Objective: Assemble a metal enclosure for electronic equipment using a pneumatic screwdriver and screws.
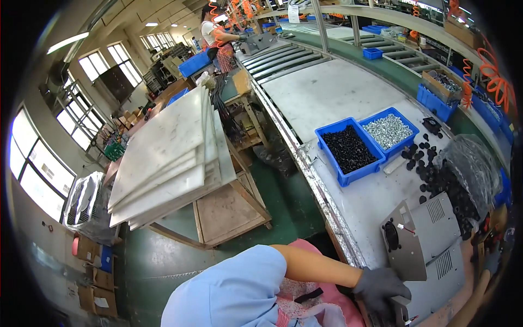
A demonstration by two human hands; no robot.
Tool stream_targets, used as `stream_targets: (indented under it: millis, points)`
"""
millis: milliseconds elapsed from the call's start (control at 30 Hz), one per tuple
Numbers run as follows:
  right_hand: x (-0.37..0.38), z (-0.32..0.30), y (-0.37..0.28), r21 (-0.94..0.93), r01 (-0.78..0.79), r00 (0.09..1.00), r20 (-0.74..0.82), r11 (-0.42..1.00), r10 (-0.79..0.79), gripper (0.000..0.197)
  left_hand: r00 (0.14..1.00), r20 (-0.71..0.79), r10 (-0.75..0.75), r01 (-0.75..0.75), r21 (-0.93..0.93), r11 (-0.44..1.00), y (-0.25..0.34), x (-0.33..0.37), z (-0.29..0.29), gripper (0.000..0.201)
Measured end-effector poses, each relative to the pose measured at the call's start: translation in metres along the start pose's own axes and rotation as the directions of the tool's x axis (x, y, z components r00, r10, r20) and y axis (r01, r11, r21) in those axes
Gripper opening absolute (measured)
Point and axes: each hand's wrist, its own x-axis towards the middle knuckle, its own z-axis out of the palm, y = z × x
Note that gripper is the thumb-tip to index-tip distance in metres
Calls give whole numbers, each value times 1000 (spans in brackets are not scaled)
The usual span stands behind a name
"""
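My left hand (pixel 381 289), in a dark grey glove, is at the lower right with its fingers curled round the edge of a grey sheet-metal part (pixel 402 308). Just beyond it stands a grey metal housing (pixel 407 248) with a black fan set in its side and a wire by it. Slotted grey metal panels (pixel 444 270) lie against the housing on its right. My right hand (pixel 493 260), gloved too, reaches to the far right rim beside dark and red items; its fingers are too small and dim to make out.
Two blue bins hold black screws (pixel 348 150) and silver screws (pixel 388 131) on the white bench. Black round pieces (pixel 449 191) spill from a clear plastic bag (pixel 471 169). White boards (pixel 163 147) are stacked at left. A person (pixel 215 41) works beside the rollers (pixel 289 62).
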Motion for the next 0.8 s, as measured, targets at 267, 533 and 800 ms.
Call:
stream_targets:
  millis: [267,533,800]
  points:
    - [11,11,-5,59,-8,1000,25,998,7,71,997,34,-76,77,-35,996,2,1,-8,61]
    - [12,11,-1,116,-63,996,75,991,55,84,998,16,-54,54,-19,998,-4,1,-3,63]
    - [30,45,9,1,17,1000,-2,1000,-17,83,998,26,-54,53,51,997,-3,0,-3,65]
